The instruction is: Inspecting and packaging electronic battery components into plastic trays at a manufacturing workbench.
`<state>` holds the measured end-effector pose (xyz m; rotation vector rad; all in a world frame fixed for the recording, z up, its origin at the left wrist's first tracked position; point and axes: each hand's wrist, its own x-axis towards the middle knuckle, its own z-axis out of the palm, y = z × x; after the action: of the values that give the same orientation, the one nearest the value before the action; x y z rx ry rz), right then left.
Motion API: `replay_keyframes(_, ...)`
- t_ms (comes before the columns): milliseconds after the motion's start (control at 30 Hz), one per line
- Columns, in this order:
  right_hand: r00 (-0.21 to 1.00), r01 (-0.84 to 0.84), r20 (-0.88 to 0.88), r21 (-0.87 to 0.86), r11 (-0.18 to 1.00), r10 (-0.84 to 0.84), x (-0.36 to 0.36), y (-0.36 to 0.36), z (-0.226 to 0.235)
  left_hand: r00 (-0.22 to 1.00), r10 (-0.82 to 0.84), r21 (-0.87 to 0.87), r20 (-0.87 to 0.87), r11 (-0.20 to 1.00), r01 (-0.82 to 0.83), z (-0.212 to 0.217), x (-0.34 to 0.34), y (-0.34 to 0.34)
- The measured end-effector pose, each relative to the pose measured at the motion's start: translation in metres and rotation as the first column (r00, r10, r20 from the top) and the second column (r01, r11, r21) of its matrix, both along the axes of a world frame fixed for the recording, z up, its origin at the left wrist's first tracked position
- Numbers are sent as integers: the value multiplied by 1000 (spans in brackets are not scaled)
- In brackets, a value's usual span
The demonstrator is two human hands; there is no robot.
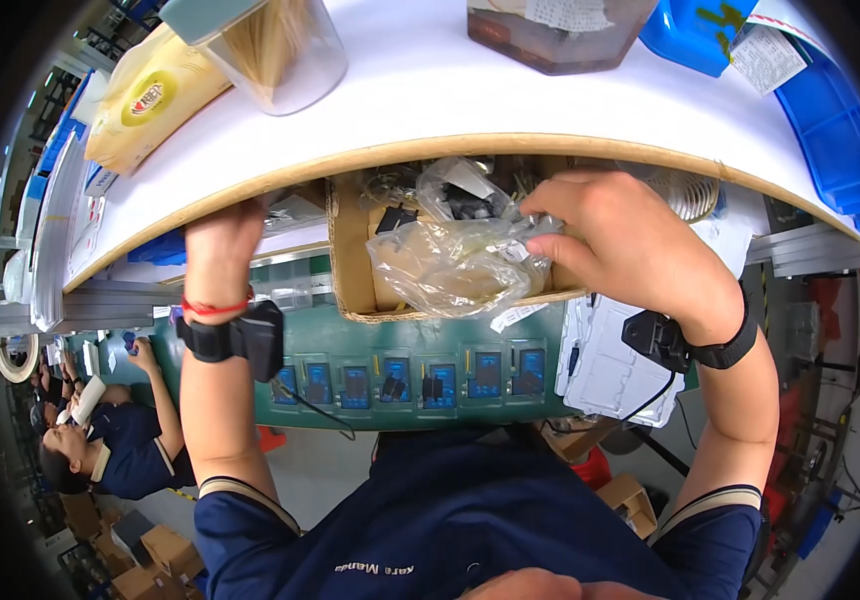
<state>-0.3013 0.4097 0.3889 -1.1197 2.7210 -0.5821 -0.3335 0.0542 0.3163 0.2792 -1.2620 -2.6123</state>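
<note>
Under the shelf edge is an open cardboard box filled with clear plastic bags and small dark parts. My right hand reaches into its right side, thumb and fingers pinched on a clear plastic bag. The bag bulges toward me over the box's near wall. My left hand is to the left of the box, reaching beneath the shelf. The shelf edge hides its fingers, so whether it holds anything does not show. Some clear plastic wrapping lies beside it.
The white shelf above carries a tissue pack, a tub of sticks, a brown container and blue bins. Several blue-and-black pieces in clear trays line the green bench. White trays stand right. A co-worker is at left.
</note>
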Motion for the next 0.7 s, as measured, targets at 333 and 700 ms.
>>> replay_keyframes(333, 980, -193, -108, -271, 943, 170, -8, -52, -18, 954, -300, -869, -10, 475, 140, 8, 63, 111)
replay_keyframes(700, 910, -357, -155, 178, 917, 384, -29, -104, -41, 941, -61, -914, -334, 265, -307, 2, 99, 139)
